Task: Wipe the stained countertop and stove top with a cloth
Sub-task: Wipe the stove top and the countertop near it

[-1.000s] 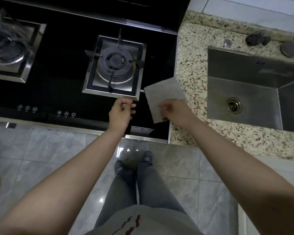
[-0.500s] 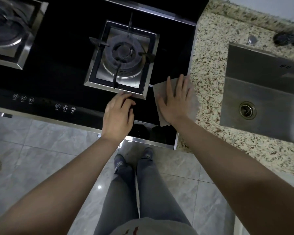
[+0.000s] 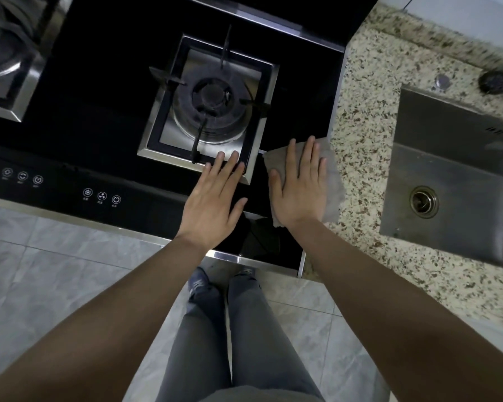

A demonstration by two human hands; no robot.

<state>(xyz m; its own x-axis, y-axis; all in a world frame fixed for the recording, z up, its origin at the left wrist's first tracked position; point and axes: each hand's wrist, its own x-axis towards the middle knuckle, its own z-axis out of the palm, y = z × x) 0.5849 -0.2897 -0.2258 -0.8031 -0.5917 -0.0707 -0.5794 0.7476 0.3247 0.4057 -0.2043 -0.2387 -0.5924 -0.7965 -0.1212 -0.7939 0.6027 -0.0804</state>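
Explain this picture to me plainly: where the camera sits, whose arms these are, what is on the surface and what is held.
The camera sits on a person's head, looking down, so both arms are their own. The right hand lies flat, fingers straight, pressing a grey cloth where the black stove top meets the speckled countertop. The left hand rests open by the gas burner, fingertips on its metal frame. Neither hand grips anything. A steel sink sits to the right.

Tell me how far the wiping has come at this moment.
Done: nothing looks wiped. In hand: the right hand presses the cloth flat, straddling the stove top edge and the countertop; the left hand rests flat by the burner. Left: both surfaces.
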